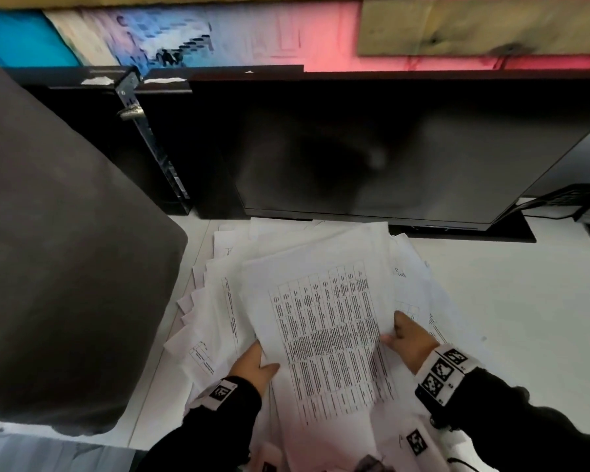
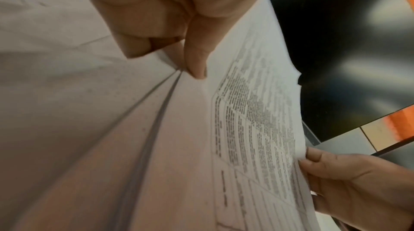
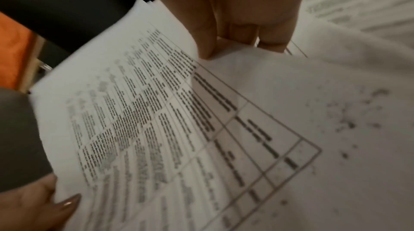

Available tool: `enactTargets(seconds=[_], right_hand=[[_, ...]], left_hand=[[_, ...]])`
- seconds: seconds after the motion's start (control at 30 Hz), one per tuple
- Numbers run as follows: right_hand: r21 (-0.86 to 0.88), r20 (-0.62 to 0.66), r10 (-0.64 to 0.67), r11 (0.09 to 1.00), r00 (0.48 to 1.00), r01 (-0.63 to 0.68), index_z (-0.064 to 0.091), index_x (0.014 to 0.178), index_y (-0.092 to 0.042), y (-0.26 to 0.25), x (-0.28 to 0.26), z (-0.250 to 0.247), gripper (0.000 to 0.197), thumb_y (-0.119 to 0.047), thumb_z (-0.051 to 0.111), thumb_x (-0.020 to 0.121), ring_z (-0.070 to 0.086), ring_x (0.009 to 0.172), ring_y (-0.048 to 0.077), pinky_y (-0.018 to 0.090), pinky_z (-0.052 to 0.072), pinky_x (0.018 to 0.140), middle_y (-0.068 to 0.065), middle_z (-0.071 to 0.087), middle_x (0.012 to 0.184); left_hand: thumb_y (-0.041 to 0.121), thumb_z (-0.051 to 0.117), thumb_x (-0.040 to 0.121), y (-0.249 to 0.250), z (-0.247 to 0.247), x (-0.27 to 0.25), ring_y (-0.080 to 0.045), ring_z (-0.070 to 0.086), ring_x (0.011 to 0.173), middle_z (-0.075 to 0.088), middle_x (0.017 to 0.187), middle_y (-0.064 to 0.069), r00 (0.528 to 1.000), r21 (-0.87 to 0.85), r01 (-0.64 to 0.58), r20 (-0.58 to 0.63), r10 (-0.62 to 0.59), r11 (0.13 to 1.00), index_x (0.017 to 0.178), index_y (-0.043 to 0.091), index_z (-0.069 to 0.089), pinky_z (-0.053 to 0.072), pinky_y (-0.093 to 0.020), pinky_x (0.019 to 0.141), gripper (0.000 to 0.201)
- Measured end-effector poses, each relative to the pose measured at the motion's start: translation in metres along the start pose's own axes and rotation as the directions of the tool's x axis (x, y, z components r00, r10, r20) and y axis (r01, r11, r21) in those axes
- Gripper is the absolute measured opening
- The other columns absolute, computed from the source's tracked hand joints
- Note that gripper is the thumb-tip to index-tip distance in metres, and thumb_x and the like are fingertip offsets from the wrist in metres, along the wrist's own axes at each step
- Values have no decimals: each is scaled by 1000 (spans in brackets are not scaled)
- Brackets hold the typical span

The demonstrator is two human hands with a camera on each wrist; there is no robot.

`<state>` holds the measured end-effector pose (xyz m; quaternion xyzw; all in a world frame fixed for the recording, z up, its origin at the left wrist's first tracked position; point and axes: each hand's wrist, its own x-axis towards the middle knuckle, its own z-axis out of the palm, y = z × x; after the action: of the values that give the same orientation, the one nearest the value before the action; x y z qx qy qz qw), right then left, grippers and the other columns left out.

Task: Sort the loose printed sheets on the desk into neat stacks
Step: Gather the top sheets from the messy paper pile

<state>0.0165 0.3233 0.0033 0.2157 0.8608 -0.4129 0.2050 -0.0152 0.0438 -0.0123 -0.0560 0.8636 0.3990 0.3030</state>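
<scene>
Printed sheets [image 1: 324,335] are light, floppy and slippery; your left hand [image 1: 252,364] and right hand [image 1: 410,338] each pinch a side edge, so keep gripping there.

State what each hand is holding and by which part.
Both hold the printed table sheet: the left hand pinches its left edge, the right hand its right edge, above the loose pile.
</scene>
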Motion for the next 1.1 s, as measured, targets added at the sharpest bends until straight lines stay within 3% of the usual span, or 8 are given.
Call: enactTargets(seconds=[0.17,0.27,0.37,0.53,0.67,0.77,0.9,1.1], right_hand=[[143,-217,-145,974,965,178,51,112,-12,-31,-22,-27,20,-9,49,92,58,97,22,28,41,83,8,64,102],[201,-408,-203,931,890,305,51,106,-9,-44,-36,-44,14,-9,46,93,59,95,27,27,43,74,14,63,100],[281,-491,-235,869,839,407,50,105,-17,-52,-53,-53,14,-10,46,94,57,83,1,18,43,74,-4,63,90],[362,-508,-235,815,829,452,50,104,-37,-41,-69,-54,27,-13,48,93,58,94,3,24,44,84,-15,63,99],[331,-509,-180,862,842,384,55,102,-23,-32,-73,-57,17,-12,46,94,56,93,10,27,38,86,-22,59,90],[287,-533,-217,863,818,416,60,105,-14,-32,-73,-64,19,-12,45,95,56,88,-6,28,43,87,-20,61,91],[398,-537,-252,766,805,505,48,122,-21,-29,-76,-73,31,-14,49,92,58,96,-15,5,45,82,-17,63,107],[360,-449,-220,843,866,401,47,118,-28,-18,-73,-67,27,-19,51,92,58,96,-1,28,44,92,-20,60,103]], left_hand=[[17,53,91,43,-14,-1,-17,50,116,55,122,-1,997,-116,-65,-54,59,991,130,14,43,37,-29,103,40],[23,46,95,85,-17,-13,-24,50,116,54,120,-17,977,-194,-166,-167,135,967,121,7,42,37,-32,99,32],[29,39,97,120,-14,-33,-13,48,111,53,120,-2,934,-247,-306,-265,240,920,128,15,40,32,-22,98,34],[34,42,95,131,0,-40,-11,49,108,51,111,12,909,-180,-353,-297,291,918,127,22,41,34,-24,96,35],[20,41,96,131,6,-36,-15,54,108,58,112,8,904,-238,-382,-297,307,893,119,27,41,39,-30,96,24],[17,39,97,142,10,-38,-14,54,109,59,112,8,882,-314,-431,-346,321,846,111,32,44,40,-32,99,22],[22,36,98,155,11,-47,0,56,94,59,98,17,837,-388,-510,-430,339,768,92,33,46,41,-19,83,16],[26,37,97,151,29,-55,-14,51,108,54,113,7,896,-352,-432,-270,352,830,117,24,36,39,-21,87,21]])
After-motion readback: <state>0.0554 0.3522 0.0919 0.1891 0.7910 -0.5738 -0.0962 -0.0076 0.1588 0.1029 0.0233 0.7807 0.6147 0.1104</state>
